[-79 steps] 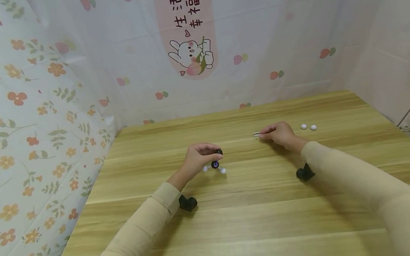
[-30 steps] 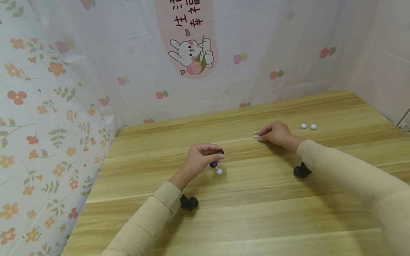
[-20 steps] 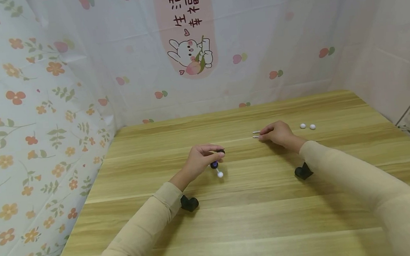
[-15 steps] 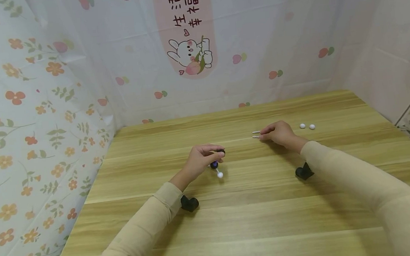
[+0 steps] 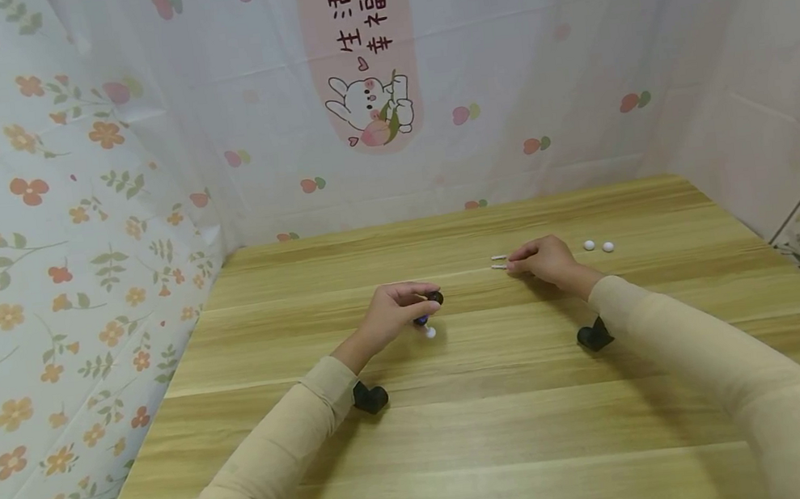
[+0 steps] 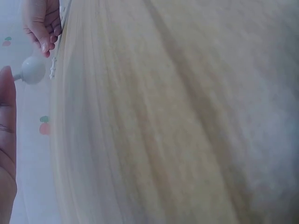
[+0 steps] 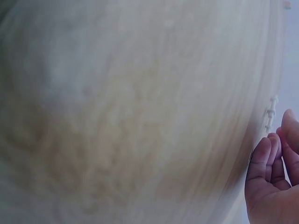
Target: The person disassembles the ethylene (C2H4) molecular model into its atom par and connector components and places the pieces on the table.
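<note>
My left hand (image 5: 395,315) grips a ball-and-stick molecular model above the table, a black ball (image 5: 436,298) showing at the fingertips. Below the thumb are a dark ball with a purple-blue spot (image 5: 420,320) and a white ball (image 5: 430,332); the hand hides the rest. In the left wrist view, a white ball on a short stick (image 6: 33,70) sticks out past the thumb. My right hand (image 5: 546,260) is low over the tabletop, thumb and fingertips pinched at the end of a small white connector (image 5: 499,267). A second white connector (image 5: 499,257) lies just behind it.
Two white balls (image 5: 589,245) lie on the wooden table (image 5: 478,436) to the right of my right hand. Black wrist mounts (image 5: 370,399) hang under both forearms. Patterned cloth (image 5: 498,68) hangs behind the table and along both sides.
The model has turned in my left hand: two lower white balls showed earlier, one shows now. The nearer connector has shifted toward me, away from the other, with my right fingertips staying at it.
</note>
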{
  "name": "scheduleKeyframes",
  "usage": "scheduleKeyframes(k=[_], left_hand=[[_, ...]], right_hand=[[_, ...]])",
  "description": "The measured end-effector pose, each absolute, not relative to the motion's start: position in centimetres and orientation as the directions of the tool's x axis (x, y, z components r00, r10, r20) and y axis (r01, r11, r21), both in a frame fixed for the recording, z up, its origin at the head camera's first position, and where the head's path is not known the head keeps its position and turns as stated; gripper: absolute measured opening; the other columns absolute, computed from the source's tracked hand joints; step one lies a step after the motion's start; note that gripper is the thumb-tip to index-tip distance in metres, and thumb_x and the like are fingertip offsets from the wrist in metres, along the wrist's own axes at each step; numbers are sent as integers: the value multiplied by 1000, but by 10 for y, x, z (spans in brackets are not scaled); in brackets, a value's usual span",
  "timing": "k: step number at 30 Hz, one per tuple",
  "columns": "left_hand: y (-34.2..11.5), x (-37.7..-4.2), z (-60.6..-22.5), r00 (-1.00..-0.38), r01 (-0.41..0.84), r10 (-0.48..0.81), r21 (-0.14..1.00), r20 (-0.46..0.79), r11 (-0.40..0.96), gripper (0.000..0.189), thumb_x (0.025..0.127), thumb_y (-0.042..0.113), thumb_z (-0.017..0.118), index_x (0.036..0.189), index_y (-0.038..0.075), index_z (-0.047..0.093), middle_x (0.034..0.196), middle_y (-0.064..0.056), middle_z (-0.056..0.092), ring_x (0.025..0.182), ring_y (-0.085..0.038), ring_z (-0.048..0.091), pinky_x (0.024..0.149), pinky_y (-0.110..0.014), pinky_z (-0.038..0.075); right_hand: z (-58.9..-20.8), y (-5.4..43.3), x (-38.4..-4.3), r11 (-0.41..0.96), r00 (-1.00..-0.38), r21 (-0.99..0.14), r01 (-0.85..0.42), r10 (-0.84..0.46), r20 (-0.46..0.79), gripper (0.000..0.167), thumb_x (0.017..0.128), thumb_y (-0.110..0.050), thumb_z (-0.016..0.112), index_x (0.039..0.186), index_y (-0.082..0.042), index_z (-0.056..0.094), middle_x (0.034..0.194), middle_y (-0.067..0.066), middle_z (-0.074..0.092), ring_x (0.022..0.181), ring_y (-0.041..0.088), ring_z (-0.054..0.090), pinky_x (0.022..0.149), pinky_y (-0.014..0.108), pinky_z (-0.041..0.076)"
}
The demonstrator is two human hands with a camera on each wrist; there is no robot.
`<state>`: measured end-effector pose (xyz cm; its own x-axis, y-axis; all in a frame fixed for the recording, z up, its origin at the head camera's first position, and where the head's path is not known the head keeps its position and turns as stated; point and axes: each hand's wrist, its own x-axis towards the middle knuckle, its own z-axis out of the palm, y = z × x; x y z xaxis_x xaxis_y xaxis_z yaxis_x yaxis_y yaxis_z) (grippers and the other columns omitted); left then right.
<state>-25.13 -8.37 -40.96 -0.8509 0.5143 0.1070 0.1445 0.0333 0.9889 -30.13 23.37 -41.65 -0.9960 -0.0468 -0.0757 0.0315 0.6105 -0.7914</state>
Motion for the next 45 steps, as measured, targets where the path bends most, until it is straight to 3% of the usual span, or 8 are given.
scheduleKeyframes(k=[4,7,15,25,31,37,42,45], left_hand=[[-83,-251,-409,-851,158,514,986,108,54,36,90,6,70,123,-7,62,104,-15,70,73,-27,65,67,-36,58],[-82,-251,-409,-854,167,510,983,108,72,33,90,6,70,121,-4,65,103,-17,70,79,-31,66,69,-37,58],[-77,-251,-408,-859,180,500,979,110,93,27,88,5,73,113,-3,69,95,-12,71,80,-19,67,74,-37,58],[-75,-252,-407,-868,222,479,966,132,136,23,91,8,69,110,-5,70,102,-12,72,87,-15,68,79,-30,56],[-74,-253,-408,-880,219,456,965,133,141,20,91,10,70,104,-4,73,98,-10,73,87,-17,69,81,-32,55],[-72,-254,-409,-894,235,425,958,146,166,15,89,13,73,96,-1,75,94,-6,73,85,-18,68,78,-31,55],[-72,-252,-409,-893,240,422,957,153,162,13,89,13,73,93,1,75,91,-6,72,76,-19,66,68,-30,55],[-70,-251,-409,-891,228,428,964,149,139,12,89,11,73,92,-1,75,92,-7,72,75,-28,66,66,-34,57]], right_hand=[[-415,233,-299,605,-996,-795,35,-48,-80,29,92,-20,71,111,1,70,111,17,66,88,23,58,71,30,51],[-414,232,-298,598,-996,-801,34,-48,-79,31,91,-22,71,112,1,70,110,16,66,86,22,57,69,29,50],[-409,218,-288,589,-993,-808,-11,-98,-58,30,89,-25,73,108,-2,73,113,15,67,88,19,56,69,26,47],[-399,193,-267,476,-978,-878,-59,-203,-45,31,90,-20,72,113,1,71,120,15,65,110,27,57,81,28,50],[-396,179,-252,341,-958,-932,-120,-286,19,34,89,-18,74,113,5,69,104,9,69,92,21,64,80,36,55],[-392,164,-239,269,-936,-951,-152,-349,51,34,86,-15,76,113,4,69,104,10,70,91,17,64,79,30,54],[-395,154,-234,260,-924,-953,-152,-379,44,30,86,-13,77,112,1,70,97,9,70,86,21,63,77,36,55],[-397,150,-232,253,-920,-952,-173,-387,64,29,86,-11,76,112,2,70,95,9,69,84,19,63,77,39,55]])
